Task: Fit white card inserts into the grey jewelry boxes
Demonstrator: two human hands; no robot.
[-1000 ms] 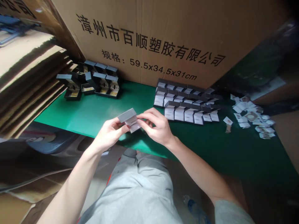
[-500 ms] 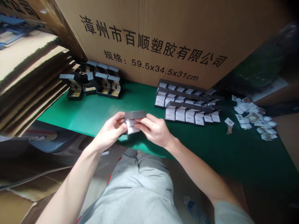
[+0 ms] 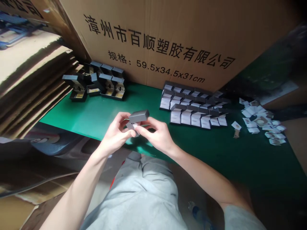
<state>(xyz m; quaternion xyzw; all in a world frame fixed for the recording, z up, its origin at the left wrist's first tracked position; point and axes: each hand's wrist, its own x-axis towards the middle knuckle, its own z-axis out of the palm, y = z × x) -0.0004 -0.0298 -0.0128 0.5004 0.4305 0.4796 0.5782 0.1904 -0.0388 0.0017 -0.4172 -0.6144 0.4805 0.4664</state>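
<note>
A small dark grey hinged box (image 3: 139,115) is held in the air above the front edge of the green table, its lid partly raised and its body tilted. My left hand (image 3: 118,131) grips the box from the left, thumb along its lower part. From the right, my right hand (image 3: 158,132) holds it too, thumb tip at the opening between lid and base, where a bit of white shows. The fingers hide most of the box's inside. Ahead and to the right stand rows of open dark boxes with white inserts (image 3: 190,118).
Open dark boxes with yellowish insides (image 3: 111,86) stand at the back left of the green table (image 3: 144,95). Small white packets (image 3: 260,119) lie piled at the right. A large carton (image 3: 153,38) rises behind, and stacked cardboard (image 3: 35,76) fills the left.
The box has turned and tilted in my hands. Its lid sits at a slant, and less of the white inside shows. My right thumb has moved left and in to the opening.
</note>
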